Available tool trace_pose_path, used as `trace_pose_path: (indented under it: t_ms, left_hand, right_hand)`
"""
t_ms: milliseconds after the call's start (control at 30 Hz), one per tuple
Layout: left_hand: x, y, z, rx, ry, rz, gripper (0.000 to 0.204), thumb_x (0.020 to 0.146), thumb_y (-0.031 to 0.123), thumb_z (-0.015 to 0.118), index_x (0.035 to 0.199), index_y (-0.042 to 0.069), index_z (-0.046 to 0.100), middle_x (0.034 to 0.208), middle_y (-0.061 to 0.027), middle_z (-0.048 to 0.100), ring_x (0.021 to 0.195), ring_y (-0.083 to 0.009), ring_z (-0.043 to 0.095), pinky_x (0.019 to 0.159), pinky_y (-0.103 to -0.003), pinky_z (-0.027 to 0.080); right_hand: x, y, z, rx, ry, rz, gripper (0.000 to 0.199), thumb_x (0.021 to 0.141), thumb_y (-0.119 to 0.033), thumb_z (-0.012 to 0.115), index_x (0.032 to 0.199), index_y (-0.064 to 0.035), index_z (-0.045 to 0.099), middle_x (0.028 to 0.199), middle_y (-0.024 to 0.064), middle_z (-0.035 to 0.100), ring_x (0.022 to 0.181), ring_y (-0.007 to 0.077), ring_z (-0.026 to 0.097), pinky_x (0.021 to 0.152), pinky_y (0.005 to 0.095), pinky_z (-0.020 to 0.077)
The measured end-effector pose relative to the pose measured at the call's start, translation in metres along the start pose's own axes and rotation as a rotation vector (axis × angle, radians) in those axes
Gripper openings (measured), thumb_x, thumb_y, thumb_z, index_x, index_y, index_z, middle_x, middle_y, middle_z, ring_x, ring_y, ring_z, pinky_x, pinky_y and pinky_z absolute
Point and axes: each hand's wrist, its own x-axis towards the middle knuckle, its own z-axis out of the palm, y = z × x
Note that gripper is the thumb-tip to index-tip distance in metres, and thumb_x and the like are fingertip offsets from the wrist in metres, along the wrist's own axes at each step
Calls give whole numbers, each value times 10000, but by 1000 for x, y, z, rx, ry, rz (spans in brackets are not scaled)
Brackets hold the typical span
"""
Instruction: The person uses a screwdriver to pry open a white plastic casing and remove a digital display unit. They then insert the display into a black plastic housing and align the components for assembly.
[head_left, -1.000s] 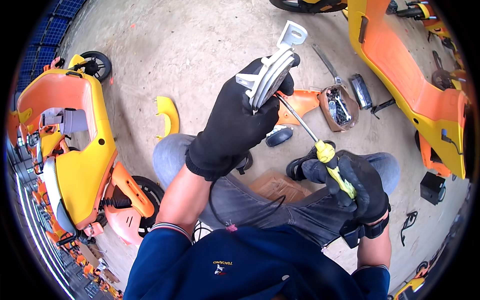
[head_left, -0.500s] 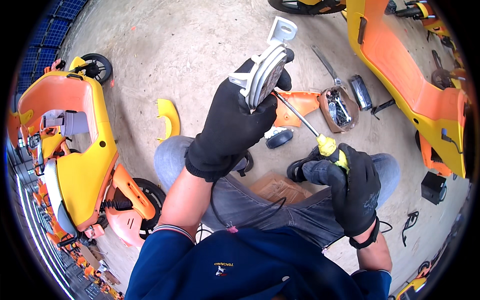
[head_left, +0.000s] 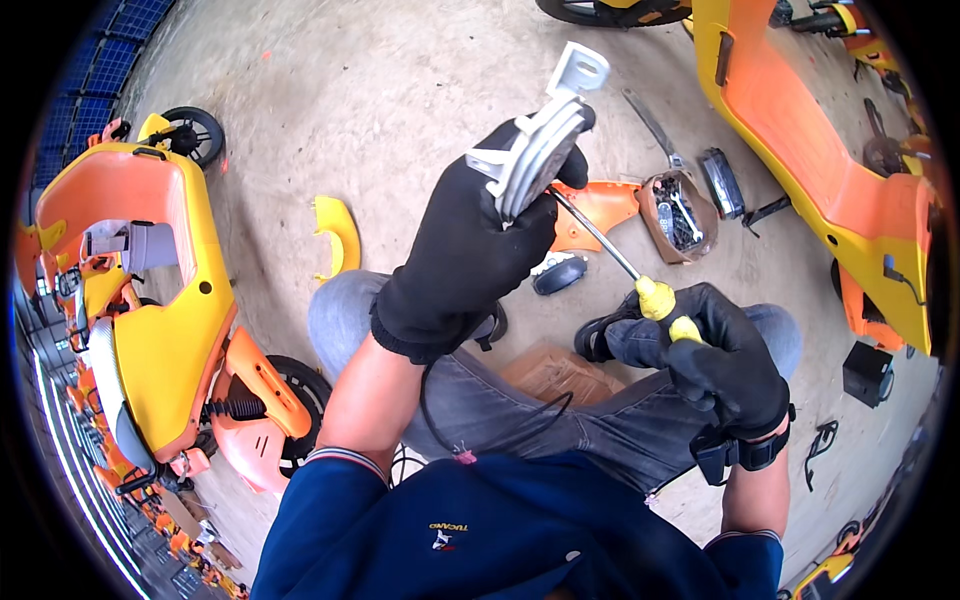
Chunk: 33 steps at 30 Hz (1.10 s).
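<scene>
We sit over a rough, pale concrete floor (head_left: 330, 90), with glossy yellow-and-orange scooter bodies lying to either side (head_left: 150, 300) and a curved yellow trim piece (head_left: 338, 235) just past our left knee. Our left hand (head_left: 470, 250), in a black knit glove, is closed tight around a ribbed grey metal bracket (head_left: 535, 145); the part rises above our curled fingers, its flat white end tilted up and away. Our right hand (head_left: 720, 360), gloved the same, grips the yellow handle of a screwdriver (head_left: 640, 280), whose thin steel shaft slants up-left so that the tip meets the bracket just beside our left fingertips.
</scene>
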Motion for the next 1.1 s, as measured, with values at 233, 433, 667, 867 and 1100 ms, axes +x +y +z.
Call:
trace_pose_path:
  t_ms: [233, 433, 667, 867, 1100]
  left_hand:
    - [5, 1, 1, -32, 59, 42, 628, 818, -67, 542, 1444, -47, 499, 1177, -130, 668, 1124, -194, 653, 960, -316, 518]
    - [2, 2, 0, 9, 22, -30, 638, 818, -76, 526, 1453, -29, 491, 1275, -155, 649, 1176, -231, 655, 1005, -357, 521]
    - [-1, -2, 0, -67, -5, 64, 646, 817, -81, 518, 1457, -11, 476, 1434, -173, 568, 1223, -277, 647, 1057, -412, 509]
    - [1, -1, -1, 56, 9, 44, 635, 825, -69, 511, 1458, -14, 493, 1332, -149, 642, 1207, -245, 651, 957, -322, 530]
    - [2, -2, -1, 12, 45, 52, 638, 827, -60, 524, 1463, -15, 492, 1384, -156, 617, 1233, -240, 639, 989, -342, 529]
  right_hand:
    - [-5, 19, 12, -1080, 369, -742, 468, 860, -92, 767, 1264, 44, 573, 1075, 189, 694, 850, 293, 659, 766, 398, 524]
    - [0, 33, 19, -1278, 527, -898, 479, 857, -91, 759, 1282, 47, 586, 1014, 207, 675, 816, 349, 634, 727, 435, 519]
    - [-2, 4, 1, 7, -6, 45, 341, 1011, -271, 623, 1191, 19, 618, 809, 42, 665, 538, 66, 535, 466, 203, 394]
    - [-3, 4, 7, -309, 132, -192, 290, 910, -118, 730, 1148, 5, 622, 922, 68, 671, 722, 110, 620, 643, 258, 504]
    - [-4, 23, 23, -1114, 504, -828, 386, 861, -124, 795, 1177, 30, 637, 933, 160, 646, 797, 295, 637, 702, 393, 502]
